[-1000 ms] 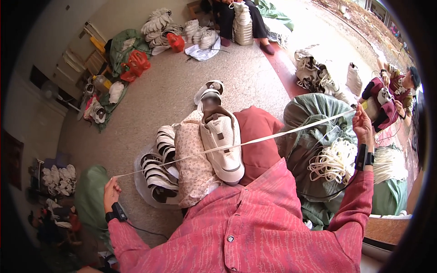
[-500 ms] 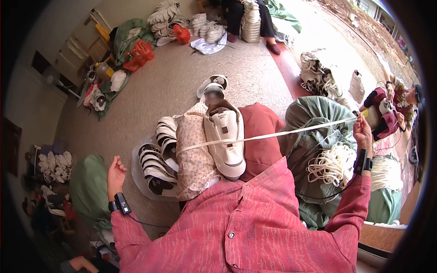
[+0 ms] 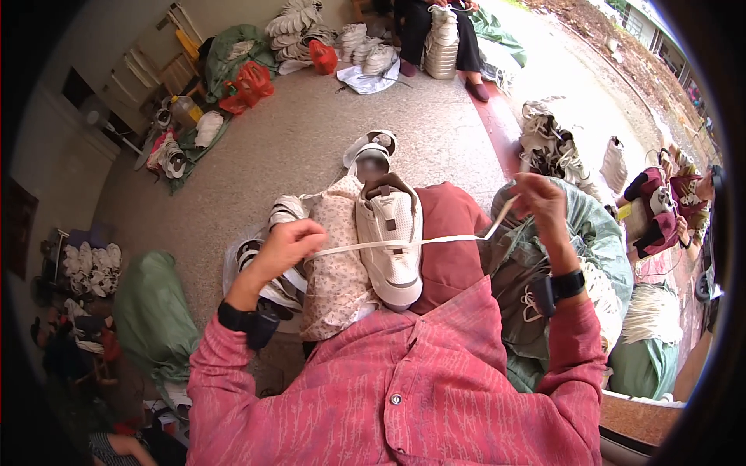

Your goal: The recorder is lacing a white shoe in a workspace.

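A white sneaker (image 3: 388, 256) lies lengthwise between my thighs, its toe toward my body and its opening facing away. Across it stretches a flat white shoelace (image 3: 443, 240), passing over both thighs. My right hand (image 3: 545, 206) pinches the lace's right end, raised above the green sack at my right knee. Over my left thigh, my left hand (image 3: 291, 247) has its fingers curled together. The lace runs up to that hand, but whether the fingers grip it is hidden.
Stacked white shoe uppers (image 3: 281, 291) lie beside my left leg. At my right stands a green sack (image 3: 602, 217) with a bundle of white laces (image 3: 602, 291). Another green sack (image 3: 155, 303) is at left. Co-workers sit at the far side and at right, among shoe piles.
My left hand has come inward from the side to the lace's left end. My right hand has moved inward and up with the lace, whose right part now sags, then bends upward.
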### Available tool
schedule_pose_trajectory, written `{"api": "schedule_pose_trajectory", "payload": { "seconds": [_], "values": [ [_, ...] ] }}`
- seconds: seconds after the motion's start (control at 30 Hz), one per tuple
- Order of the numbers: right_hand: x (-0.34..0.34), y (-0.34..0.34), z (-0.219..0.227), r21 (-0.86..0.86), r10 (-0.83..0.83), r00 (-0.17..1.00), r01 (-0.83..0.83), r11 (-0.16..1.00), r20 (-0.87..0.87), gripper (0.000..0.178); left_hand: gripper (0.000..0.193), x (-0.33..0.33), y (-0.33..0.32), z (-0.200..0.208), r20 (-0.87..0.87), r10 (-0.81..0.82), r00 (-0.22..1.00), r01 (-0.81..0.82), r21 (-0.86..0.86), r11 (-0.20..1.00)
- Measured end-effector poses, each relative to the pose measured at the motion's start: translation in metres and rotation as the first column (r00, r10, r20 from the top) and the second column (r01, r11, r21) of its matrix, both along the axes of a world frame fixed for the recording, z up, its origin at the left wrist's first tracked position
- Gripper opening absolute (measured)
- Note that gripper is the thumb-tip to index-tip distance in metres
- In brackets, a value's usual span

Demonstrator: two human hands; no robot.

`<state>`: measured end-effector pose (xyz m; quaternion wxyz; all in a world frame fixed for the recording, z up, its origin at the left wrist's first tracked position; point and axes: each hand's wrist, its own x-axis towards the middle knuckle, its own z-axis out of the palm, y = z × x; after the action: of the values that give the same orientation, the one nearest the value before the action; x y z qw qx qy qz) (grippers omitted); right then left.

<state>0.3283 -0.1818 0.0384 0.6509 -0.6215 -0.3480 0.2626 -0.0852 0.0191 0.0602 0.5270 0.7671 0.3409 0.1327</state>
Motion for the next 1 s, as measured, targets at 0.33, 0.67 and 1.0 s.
{"api": "schedule_pose_trajectory", "payload": {
  "seconds": [0.33, 0.67, 1.0],
  "values": [
    [-0.11, 0.036, -0.036, -0.255, 0.365, 0.769, -0.267, 0.929, 0.525, 0.016, 0.01, 0.092, -0.043, -0.004, 0.037, -0.31, 0.95, 0.256, 0.479, 0.84],
    [-0.112, 0.03, -0.039, -0.361, 0.448, 0.651, -0.273, 0.892, 0.614, 0.019, 0.011, 0.124, -0.043, -0.036, -0.001, -0.304, 0.953, 0.229, 0.659, 0.716],
    [-0.102, 0.037, -0.044, -0.369, 0.543, 0.596, -0.398, 0.84, 0.592, 0.016, 0.01, 0.133, -0.041, -0.045, -0.046, -0.287, 0.957, 0.256, 0.601, 0.757]
  ]
}}
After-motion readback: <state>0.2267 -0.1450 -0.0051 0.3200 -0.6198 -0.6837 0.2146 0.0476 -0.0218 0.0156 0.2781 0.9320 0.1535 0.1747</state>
